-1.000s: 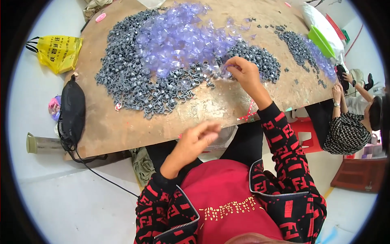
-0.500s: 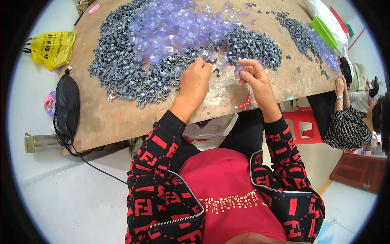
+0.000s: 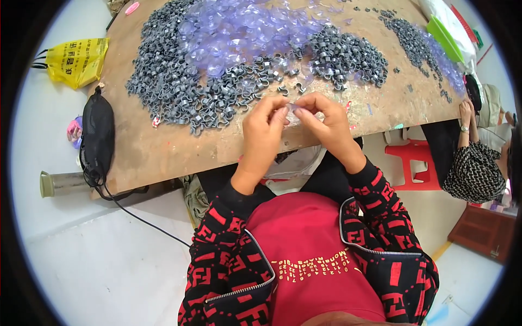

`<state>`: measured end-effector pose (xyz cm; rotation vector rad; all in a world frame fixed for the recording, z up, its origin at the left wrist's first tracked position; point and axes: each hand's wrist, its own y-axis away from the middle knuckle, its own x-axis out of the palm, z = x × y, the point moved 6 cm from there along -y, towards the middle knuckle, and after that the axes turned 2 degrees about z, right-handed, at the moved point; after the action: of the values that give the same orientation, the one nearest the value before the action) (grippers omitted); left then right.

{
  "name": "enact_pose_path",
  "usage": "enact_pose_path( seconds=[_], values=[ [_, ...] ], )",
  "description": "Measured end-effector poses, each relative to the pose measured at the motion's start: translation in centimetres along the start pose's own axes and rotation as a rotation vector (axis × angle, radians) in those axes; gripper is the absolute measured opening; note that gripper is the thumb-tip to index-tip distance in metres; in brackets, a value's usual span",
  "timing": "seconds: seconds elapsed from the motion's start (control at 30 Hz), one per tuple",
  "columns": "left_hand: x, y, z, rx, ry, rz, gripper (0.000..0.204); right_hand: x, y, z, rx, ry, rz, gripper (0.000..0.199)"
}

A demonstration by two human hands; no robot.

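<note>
The small clear suction cup [image 3: 294, 110] sits pinched between the fingertips of both my hands, held just above the near edge of the wooden board [image 3: 163, 152] — my left hand [image 3: 265, 130] closes on it from the left, my right hand [image 3: 325, 124] from the right, thumbs and forefingers narrowed onto it. Most of the piece is covered by my fingers, so I cannot tell whether a grey clip is already on it or which way it faces.

Just beyond my knuckles lies the big heap of grey plastic clips [image 3: 179, 81], spreading to the left and curling around the pile of clear violet-tinted suction cups [image 3: 239, 32] (both far too many to count, and the upper part of each is cut off by the rim of the view). A second clump of grey clips [image 3: 348, 54] lies to the right of the cups, and a third, thinner scatter [image 3: 408, 38] runs toward the far right corner, mixed with more clear cups there.

On the board's left edge rests one black pouch [image 3: 98, 133], its black cord [image 3: 141, 220] trailing down to the floor. One yellow plastic bag [image 3: 79, 60] lies on the floor beyond it, and one metal flask [image 3: 62, 183] lies on its side below the board. At the right, one red plastic stool [image 3: 416, 163] stands under the board — beside it sits another person in a black-and-white patterned top [image 3: 476, 171], only partly in view.
</note>
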<state>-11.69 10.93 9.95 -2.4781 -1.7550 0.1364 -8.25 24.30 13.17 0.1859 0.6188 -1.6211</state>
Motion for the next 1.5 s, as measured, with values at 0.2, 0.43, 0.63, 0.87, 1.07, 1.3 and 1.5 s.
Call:
enact_pose_path(
  seconds=[0.2,0.43,0.63,0.87,1.07,1.3,1.5],
  values=[
    [-0.2,0.1,1.2,-0.128,0.252,-0.002,0.005,1.3,-0.1,-1.7,0.218,-0.600,0.133,0.019],
    [0.2,1.1,0.4,-0.161,0.428,0.038,0.012,1.0,-0.1,0.9,-0.123,-0.142,0.131,0.022],
    [-1.0,0.7,1.3,-0.267,0.657,0.046,0.016,-3.0,-3.5,-4.1,-0.003,0.077,-0.086,0.022],
    [-1.1,1.2,2.7,-0.361,0.813,0.076,0.011,-0.3,-3.5,-3.9,-0.229,0.519,0.084,0.023],
    [-0.3,0.7,1.9,-0.361,0.913,0.175,0.016,-0.8,-3.4,-3.9,-0.253,0.607,0.069,0.013],
    [1.3,0.9,1.7,-0.461,1.042,0.264,0.018,-1.4,-2.0,-6.2,0.237,-0.466,-0.029,0.013],
    [2.7,1.1,2.2,-0.480,1.003,0.213,0.016,0.0,-0.4,-4.2,0.295,-0.727,-0.032,0.017]
  ],
)
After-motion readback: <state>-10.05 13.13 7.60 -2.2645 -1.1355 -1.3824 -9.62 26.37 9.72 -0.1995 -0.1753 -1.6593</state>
